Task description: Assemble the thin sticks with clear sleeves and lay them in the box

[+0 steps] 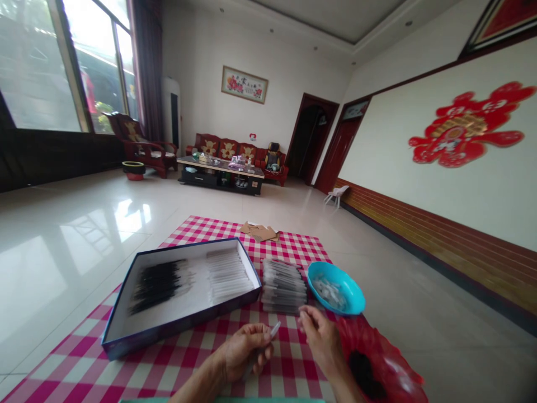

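While one tube (pixel 275 329) is held: left hand (pixel 246 350) pinches it, tip poking out over the cloth (pixel 290 350).
Right hand (pixel 322 337): fingertips drawn together near the stack (pixel 282 285) — can't tell if gripping anything.
Bowl (pixel 354 296): pale bits (pixel 330 292), right of stack.
Tube step: looks like handwork on one piece — next move calls for steady left pinch, precise right fingertips.

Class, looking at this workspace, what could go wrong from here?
The left hand pinches the thin translucent tube near its upper end, so it might slip. The right hand is close to the row of slim pieces and could nudge it out of line. The turquoise bowl of small pale pieces sits near that hand too; a knock might spill them.
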### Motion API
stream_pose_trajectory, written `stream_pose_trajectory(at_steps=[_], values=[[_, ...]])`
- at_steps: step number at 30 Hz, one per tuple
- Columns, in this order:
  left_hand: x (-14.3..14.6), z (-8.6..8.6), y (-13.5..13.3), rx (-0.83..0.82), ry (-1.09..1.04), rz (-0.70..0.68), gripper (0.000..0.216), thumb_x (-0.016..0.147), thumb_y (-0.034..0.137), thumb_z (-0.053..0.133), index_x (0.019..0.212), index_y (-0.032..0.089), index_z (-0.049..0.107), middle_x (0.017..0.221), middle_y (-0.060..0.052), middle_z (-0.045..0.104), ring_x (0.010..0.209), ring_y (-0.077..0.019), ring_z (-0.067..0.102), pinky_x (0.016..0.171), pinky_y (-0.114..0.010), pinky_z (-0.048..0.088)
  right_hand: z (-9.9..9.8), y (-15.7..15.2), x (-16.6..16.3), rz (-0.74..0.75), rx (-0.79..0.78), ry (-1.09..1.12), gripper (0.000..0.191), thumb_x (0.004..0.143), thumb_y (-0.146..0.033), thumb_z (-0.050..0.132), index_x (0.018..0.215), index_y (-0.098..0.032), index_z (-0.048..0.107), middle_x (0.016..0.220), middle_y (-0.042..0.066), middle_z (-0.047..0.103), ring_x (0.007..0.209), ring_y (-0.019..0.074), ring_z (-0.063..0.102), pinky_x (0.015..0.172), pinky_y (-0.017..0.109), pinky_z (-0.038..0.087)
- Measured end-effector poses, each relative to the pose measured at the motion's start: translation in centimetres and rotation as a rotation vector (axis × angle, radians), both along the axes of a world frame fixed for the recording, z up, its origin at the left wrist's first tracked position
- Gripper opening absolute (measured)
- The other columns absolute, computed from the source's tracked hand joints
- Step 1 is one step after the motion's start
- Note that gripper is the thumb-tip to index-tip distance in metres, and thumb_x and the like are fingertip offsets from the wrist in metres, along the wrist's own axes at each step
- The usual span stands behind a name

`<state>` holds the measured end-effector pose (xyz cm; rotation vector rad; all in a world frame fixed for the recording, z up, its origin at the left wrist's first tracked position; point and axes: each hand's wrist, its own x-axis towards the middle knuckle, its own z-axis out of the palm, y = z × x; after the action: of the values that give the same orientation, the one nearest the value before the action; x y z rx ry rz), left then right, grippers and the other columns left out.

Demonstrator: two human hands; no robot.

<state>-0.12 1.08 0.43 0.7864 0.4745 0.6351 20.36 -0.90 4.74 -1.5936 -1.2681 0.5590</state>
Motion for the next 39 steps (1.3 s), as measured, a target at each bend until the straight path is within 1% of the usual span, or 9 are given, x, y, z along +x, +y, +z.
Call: stream_pose_trajectory(at_steps=[6, 11, 15, 18, 20, 24, 28, 32, 39], values=[[0.1, 0.3, -0.1, -0.005, 0.002, 0.041, 0.029, 0.065, 0.036, 0.070, 0.070, 0.016, 0.049, 0.057, 0.001, 0.057, 0.039, -0.0056, 0.043, 0.036, -0.017, 0.025, -4.7, -2.9, -2.3, -0.049, 0.006, 0.026, 0.041, 0.066, -0.056, 0.061, 0.083, -0.021, 0.073, 0.085, 0.010, 0.075, 0.080, 0.0292, 0.068, 0.070, 0.034, 0.053], [0.4, 1.4, -0.3, 0.074, 0.164, 0.041, 0.033, 0.059, 0.040, 0.072, 0.069, 0.016, 0.052, 0.055, 0.000, 0.058, 0.038, -0.0071, 0.045, 0.037, -0.018, 0.026, -5.4, -2.7, -1.6, -0.034, -0.010, 0.061, 0.045, 0.062, -0.061, 0.062, 0.083, -0.023, 0.073, 0.086, 0.009, 0.075, 0.083, 0.0307, 0.069, 0.072, 0.034, 0.055], [-1.3, 5.4, 2.2, 0.437, 0.370, 0.123, 0.031, 0.070, 0.044, 0.062, 0.076, 0.014, 0.060, 0.062, -0.001, 0.059, 0.046, -0.0083, 0.047, 0.045, -0.021, 0.035, -5.1, -2.8, -1.5, 0.011, -0.034, 0.047, 0.043, 0.062, -0.059, 0.061, 0.083, -0.024, 0.073, 0.084, 0.008, 0.075, 0.078, 0.0299, 0.070, 0.069, 0.034, 0.056], [-3.6, 8.8, 6.2, 0.856, 0.939, 0.389, 0.031, 0.080, 0.042, 0.051, 0.085, 0.016, 0.067, 0.073, -0.002, 0.064, 0.062, -0.0123, 0.055, 0.057, -0.021, 0.040, -5.3, -2.8, -1.5, 0.030, 0.006, 0.006, 0.038, 0.064, -0.057, 0.061, 0.081, -0.025, 0.073, 0.083, 0.008, 0.075, 0.077, 0.0301, 0.070, 0.071, 0.035, 0.055], [-4.8, 10.0, 9.0, 0.899, 1.115, 0.471, 0.024, 0.078, 0.032, 0.054, 0.084, 0.015, 0.069, 0.076, -0.004, 0.066, 0.070, -0.0159, 0.057, 0.064, -0.024, 0.040, -5.7, -2.8, -1.5, 0.057, 0.038, -0.021, 0.034, 0.066, -0.053, 0.061, 0.082, -0.025, 0.073, 0.083, 0.007, 0.075, 0.077, 0.0296, 0.070, 0.072, 0.035, 0.055], [-5.7, 9.1, 12.1, 0.910, 1.344, 0.514, 0.017, 0.072, 0.019, 0.057, 0.078, 0.014, 0.072, 0.077, -0.009, 0.068, 0.079, -0.0220, 0.060, 0.070, -0.028, 0.041, -7.0, -2.4, -1.7, 0.025, 0.126, -0.043, 0.029, 0.072, -0.049, 0.058, 0.084, -0.026, 0.072, 0.084, 0.007, 0.075, 0.077, 0.0289, 0.069, 0.071, 0.034, 0.055], [-5.6, 7.3, 12.6, 0.953, 1.449, 0.513, 0.018, 0.071, 0.015, 0.059, 0.081, 0.012, 0.073, 0.081, -0.011, 0.069, 0.087, -0.0245, 0.060, 0.076, -0.029, 0.041, -7.5, -2.3, -1.9, 0.022, 0.148, -0.073, 0.028, 0.074, -0.048, 0.057, 0.084, -0.025, 0.071, 0.082, 0.007, 0.075, 0.074, 0.0278, 0.070, 0.069, 0.033, 0.055], [-5.6, 7.6, 12.5, 1.005, 1.476, 0.520, 0.018, 0.072, 0.020, 0.063, 0.086, 0.014, 0.072, 0.086, -0.011, 0.068, 0.088, -0.0241, 0.059, 0.078, -0.030, 0.042, -6.4, -2.6, -2.0, 0.046, 0.131, -0.100, 0.029, 0.074, -0.045, 0.056, 0.084, -0.024, 0.072, 0.084, 0.008, 0.075, 0.075, 0.0280, 0.070, 0.068, 0.033, 0.055], [-2.1, 8.5, 6.9, 1.274, 1.280, 0.519, 0.021, 0.086, 0.026, 0.048, 0.090, 0.021, 0.069, 0.088, -0.004, 0.064, 0.086, -0.0168, 0.057, 0.080, -0.027, 0.041, -5.7, -3.1, -2.3, 0.047, 0.178, -0.264, 0.034, 0.084, -0.035, 0.043, 0.098, -0.016, 0.068, 0.097, 0.013, 0.072, 0.090, 0.0249, 0.068, 0.078, 0.034, 0.056]])
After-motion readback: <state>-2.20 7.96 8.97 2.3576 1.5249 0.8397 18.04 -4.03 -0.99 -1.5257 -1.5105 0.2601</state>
